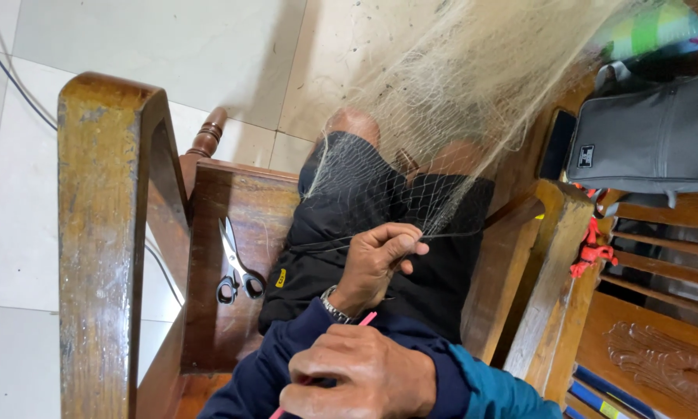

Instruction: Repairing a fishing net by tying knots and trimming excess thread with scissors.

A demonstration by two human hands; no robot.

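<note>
Left hand (376, 264) pinches the pale mesh fishing net (442, 101); right hand (356, 376) grips a thin pink netting needle (367, 318). Mending looks midway, much net left.

The floor (170, 54) was of pale, glossy tiles with thin grey joints. A dark brown wooden chair (104, 233) with worn, shiny armrests stood on it, and a second carved wooden seat (659, 349) was just beside it at the right

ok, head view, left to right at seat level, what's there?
Wooden armrest → scissors on the seat → left hand pinching the net → second armrest → red clip → grey bag.
</note>
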